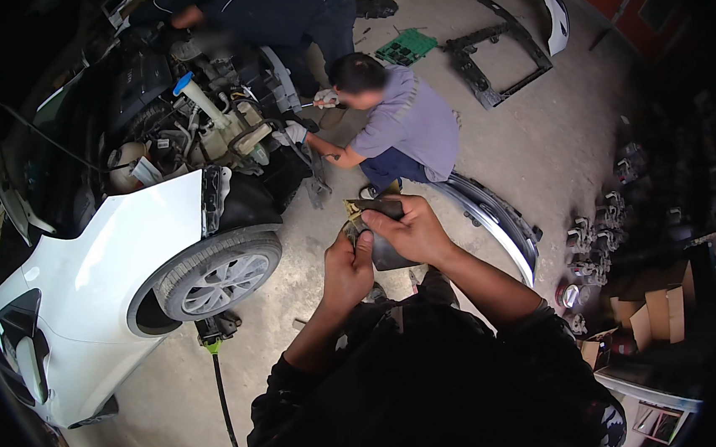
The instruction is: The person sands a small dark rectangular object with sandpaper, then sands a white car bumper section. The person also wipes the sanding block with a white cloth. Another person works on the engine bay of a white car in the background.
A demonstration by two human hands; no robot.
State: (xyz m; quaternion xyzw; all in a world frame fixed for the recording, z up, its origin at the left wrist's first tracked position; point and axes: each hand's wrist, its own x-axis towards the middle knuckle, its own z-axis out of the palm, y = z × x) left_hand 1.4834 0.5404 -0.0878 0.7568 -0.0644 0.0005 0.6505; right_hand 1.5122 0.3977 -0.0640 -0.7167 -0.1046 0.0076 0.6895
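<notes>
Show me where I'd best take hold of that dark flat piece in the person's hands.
Probably by the lower edge of the dark flat piece, coming from the bottom of the view: that edge looks free and sticks out below the right hand, while the left hand holds the left side. Its thickness is hard to tell.

The head view comes from the left of two wide fisheye cameras worn side by side on the person's head. It faces steeply down and forward, from above the dark-clothed torso (437, 377) at the lower edge. The left hand (347, 270) and right hand (409, 232) sit close to the lens, near mid-picture; the white car (109, 268), crouching person (417, 118) and floor (512, 157) lie farther off. Straight edges bow toward the dark, rounded rim.
</notes>
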